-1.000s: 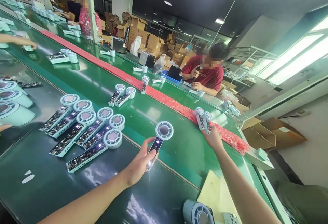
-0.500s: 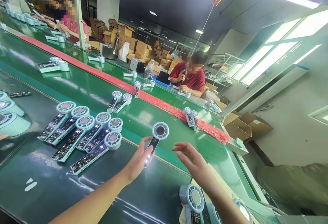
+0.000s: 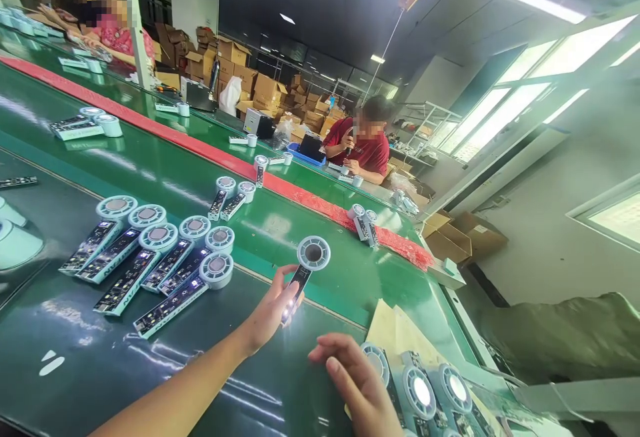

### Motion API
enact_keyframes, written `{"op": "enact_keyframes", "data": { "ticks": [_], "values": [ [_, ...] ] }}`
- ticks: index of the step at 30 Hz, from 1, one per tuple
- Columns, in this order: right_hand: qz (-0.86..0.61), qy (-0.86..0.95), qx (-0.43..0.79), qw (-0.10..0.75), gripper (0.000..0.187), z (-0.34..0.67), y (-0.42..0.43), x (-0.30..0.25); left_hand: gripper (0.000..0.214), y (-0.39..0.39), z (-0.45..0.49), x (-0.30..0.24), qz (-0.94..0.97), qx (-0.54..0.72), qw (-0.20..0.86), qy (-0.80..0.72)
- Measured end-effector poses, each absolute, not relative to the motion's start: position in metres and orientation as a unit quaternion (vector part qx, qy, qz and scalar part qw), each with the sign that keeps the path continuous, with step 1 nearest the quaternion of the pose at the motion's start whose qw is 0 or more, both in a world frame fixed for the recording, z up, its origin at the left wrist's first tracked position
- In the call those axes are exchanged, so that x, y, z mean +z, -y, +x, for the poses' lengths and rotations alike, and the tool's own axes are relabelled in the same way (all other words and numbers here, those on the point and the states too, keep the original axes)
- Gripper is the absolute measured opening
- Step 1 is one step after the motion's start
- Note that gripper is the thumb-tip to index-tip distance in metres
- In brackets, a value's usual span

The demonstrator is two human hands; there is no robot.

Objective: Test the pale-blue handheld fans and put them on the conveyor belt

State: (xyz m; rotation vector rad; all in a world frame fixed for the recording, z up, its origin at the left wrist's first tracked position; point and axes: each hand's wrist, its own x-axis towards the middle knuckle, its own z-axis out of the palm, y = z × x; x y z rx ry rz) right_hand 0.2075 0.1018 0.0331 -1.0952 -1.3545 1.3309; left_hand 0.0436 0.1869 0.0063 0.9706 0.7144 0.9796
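Observation:
My left hand (image 3: 274,310) is closed around the dark circuit-board handle of a pale blue handheld fan (image 3: 314,253), its round head up and away from me. Small lights glow on the board near my thumb. Lower and to the right, my right hand (image 3: 356,380) hovers with fingers apart, slightly curled, holding nothing. Right beside it, several fans (image 3: 420,391) lie on yellowish paper, some with brightly shining round centres. To the left, a group of similar fans (image 3: 159,237) rests on the dark green table, boards exposed.
A green conveyor belt (image 3: 280,223) with a red strip (image 3: 320,203) runs across, carrying more fans. Beyond it a person in a dark red shirt (image 3: 365,150) works; others sit at far left. Cardboard boxes (image 3: 267,90) are piled behind. Larger pale blue parts (image 3: 17,243) stand at the left edge.
My right hand has moved down and left, uncovering more of the fans on the paper. My left hand still holds its fan in nearly the same place. The view has shifted slightly right.

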Motion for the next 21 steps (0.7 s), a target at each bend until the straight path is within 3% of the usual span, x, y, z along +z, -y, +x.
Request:
{"op": "enact_keyframes", "data": {
  "ticks": [4, 8, 12, 21],
  "values": [
    [-0.532, 0.536, 0.443, 0.482, 0.036, 0.183, -0.11, 0.013, 0.041, -0.184, 0.045, 0.007, 0.437, 0.453, 0.712, -0.312],
    [-0.628, 0.569, 0.307, 0.432, 0.035, 0.164, -0.137, 0.012, 0.045, -0.181, 0.046, 0.005, 0.439, 0.462, 0.709, -0.304],
    [-0.644, 0.597, 0.265, 0.398, 0.032, 0.152, -0.147, 0.015, 0.048, -0.181, 0.043, 0.0, 0.43, 0.463, 0.717, -0.293],
    [-0.682, 0.695, 0.073, 0.215, 0.02, 0.152, -0.169, 0.037, 0.047, -0.183, 0.042, 0.002, 0.43, 0.468, 0.738, -0.227]
  ]
}}
